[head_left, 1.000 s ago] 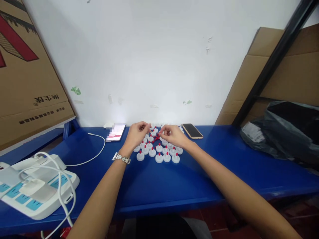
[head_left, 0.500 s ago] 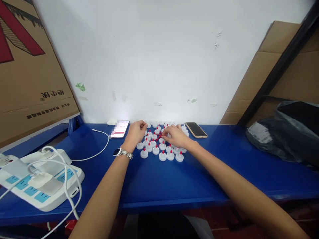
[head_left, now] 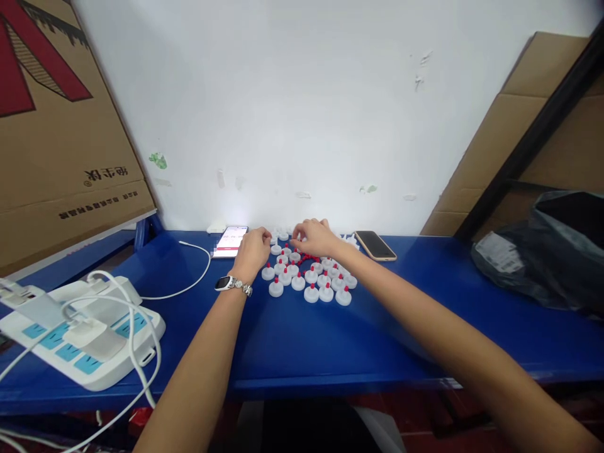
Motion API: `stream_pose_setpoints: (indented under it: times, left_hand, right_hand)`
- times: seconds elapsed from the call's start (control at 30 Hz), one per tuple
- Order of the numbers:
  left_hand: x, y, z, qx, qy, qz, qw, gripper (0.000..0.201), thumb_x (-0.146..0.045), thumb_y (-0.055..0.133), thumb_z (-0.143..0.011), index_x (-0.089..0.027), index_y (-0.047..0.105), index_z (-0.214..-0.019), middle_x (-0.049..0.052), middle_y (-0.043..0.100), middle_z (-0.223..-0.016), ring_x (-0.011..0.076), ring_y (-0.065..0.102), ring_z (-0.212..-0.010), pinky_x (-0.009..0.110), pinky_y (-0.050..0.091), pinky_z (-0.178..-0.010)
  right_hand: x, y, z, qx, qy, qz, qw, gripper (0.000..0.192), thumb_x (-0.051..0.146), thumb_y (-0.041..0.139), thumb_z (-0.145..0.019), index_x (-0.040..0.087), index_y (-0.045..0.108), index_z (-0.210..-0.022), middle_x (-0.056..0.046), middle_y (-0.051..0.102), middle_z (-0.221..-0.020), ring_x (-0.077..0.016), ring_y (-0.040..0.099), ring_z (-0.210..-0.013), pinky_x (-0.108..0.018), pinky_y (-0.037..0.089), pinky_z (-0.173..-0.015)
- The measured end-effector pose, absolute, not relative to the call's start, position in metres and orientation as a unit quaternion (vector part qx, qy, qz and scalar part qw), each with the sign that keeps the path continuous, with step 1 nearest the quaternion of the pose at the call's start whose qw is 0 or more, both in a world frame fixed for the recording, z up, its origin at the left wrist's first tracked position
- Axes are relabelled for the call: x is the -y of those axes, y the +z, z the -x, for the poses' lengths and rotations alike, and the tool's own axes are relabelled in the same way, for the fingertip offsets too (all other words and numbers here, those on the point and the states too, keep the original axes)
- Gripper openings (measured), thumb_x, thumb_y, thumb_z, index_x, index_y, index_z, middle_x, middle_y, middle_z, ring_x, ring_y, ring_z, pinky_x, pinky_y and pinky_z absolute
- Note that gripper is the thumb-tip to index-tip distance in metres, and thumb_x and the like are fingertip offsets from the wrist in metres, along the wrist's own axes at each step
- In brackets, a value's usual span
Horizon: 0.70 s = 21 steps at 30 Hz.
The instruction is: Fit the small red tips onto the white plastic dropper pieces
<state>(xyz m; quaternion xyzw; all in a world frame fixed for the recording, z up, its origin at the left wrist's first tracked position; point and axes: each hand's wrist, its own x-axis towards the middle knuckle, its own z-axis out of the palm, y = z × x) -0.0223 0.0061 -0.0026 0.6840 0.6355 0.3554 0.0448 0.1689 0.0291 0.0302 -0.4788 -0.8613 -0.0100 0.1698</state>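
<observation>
Several white caps with red tips (head_left: 311, 281) stand in rows on the blue table (head_left: 330, 340). Small loose red pieces (head_left: 309, 257) lie among them. My left hand (head_left: 252, 251), with a watch on its wrist, rests curled at the left edge of the cluster; whatever is inside its fingers is hidden. My right hand (head_left: 314, 236) reaches over the back of the cluster, fingers spread and bent down onto the plain white caps (head_left: 282, 235) near the wall.
A lit phone (head_left: 229, 241) with a white cable (head_left: 189, 286) lies left of the caps, a dark phone (head_left: 375, 245) to their right. A white power strip (head_left: 80, 327) with plugs sits front left. A black bag (head_left: 542, 251) and cardboard (head_left: 519, 126) stand right, a cardboard box (head_left: 56, 126) left.
My right hand has moved from the middle of the cluster back toward the wall. My left hand has drawn away from it and settled at the cluster's left edge. The view shifted slightly.
</observation>
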Motion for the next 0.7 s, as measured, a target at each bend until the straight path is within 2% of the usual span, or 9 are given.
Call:
stream_pose_setpoints:
  times: [0.07, 0.2, 0.37, 0.47, 0.57, 0.7]
  left_hand:
    - [-0.008, -0.004, 0.025, -0.632, 0.354, -0.687, 0.054, 0.021, -0.016, 0.052, -0.087, -0.015, 0.071, -0.097, 0.013, 0.074, -0.093, 0.0235, 0.067, -0.084, 0.032, 0.049, -0.075]
    - [-0.014, -0.005, 0.033, -0.631, 0.36, -0.684, 0.067, 0.017, -0.019, 0.056, -0.086, -0.016, 0.071, -0.094, 0.012, 0.074, -0.092, 0.0233, 0.068, -0.084, 0.031, 0.05, -0.073]
    - [-0.012, -0.002, 0.035, -0.623, 0.369, -0.687, 0.063, 0.017, -0.025, 0.056, -0.088, -0.017, 0.071, -0.091, 0.012, 0.075, -0.09, 0.0236, 0.068, -0.084, 0.032, 0.05, -0.074]
    - [-0.006, 0.005, 0.029, -0.611, 0.377, -0.693, 0.06, 0.02, -0.03, 0.055, -0.088, -0.017, 0.07, -0.091, 0.011, 0.074, -0.088, 0.0238, 0.068, -0.083, 0.033, 0.05, -0.073]
    - [0.004, 0.012, 0.017, -0.55, 0.374, -0.744, 0.061, 0.021, -0.032, 0.055, -0.089, -0.018, 0.07, -0.091, 0.009, 0.073, -0.088, 0.0222, 0.067, -0.083, 0.032, 0.049, -0.074]
    - [0.017, 0.016, -0.007, -0.473, 0.296, -0.828, 0.052, 0.017, -0.031, 0.06, -0.086, -0.021, 0.072, -0.09, 0.006, 0.071, -0.09, 0.0223, 0.064, -0.086, 0.033, 0.046, -0.078]
  right_hand:
    - [-0.042, 0.03, -0.147, 0.86, -0.007, 0.484, 0.162, 0.029, 0.043, 0.059, -0.083, 0.021, 0.073, -0.095, -0.01, 0.069, -0.1, -0.0276, 0.056, -0.103, -0.042, 0.03, -0.092]
    - [-0.061, 0.022, -0.118, 0.857, 0.006, 0.502, 0.115, 0.025, 0.042, 0.067, -0.078, 0.021, 0.074, -0.088, -0.011, 0.072, -0.098, -0.0302, 0.057, -0.106, -0.044, 0.03, -0.095]
    - [-0.064, 0.015, -0.114, 0.856, 0.034, 0.499, 0.132, 0.016, 0.034, 0.064, -0.08, 0.022, 0.073, -0.085, -0.006, 0.073, -0.092, -0.0256, 0.062, -0.098, -0.044, 0.031, -0.094]
    - [-0.057, 0.02, -0.125, 0.845, 0.058, 0.487, 0.215, 0.016, 0.033, 0.061, -0.082, 0.021, 0.071, -0.084, -0.004, 0.073, -0.09, -0.023, 0.063, -0.092, -0.044, 0.035, -0.093]
    - [-0.046, 0.026, -0.146, 0.82, 0.1, 0.458, 0.329, 0.013, 0.029, 0.058, -0.083, 0.019, 0.066, -0.083, -0.004, 0.072, -0.09, -0.0194, 0.064, -0.086, -0.036, 0.042, -0.085]
    - [-0.023, 0.027, -0.183, 0.774, 0.176, 0.426, 0.434, 0.008, 0.026, 0.057, -0.084, 0.018, 0.059, -0.085, -0.005, 0.071, -0.085, -0.0168, 0.065, -0.077, -0.029, 0.047, -0.072]
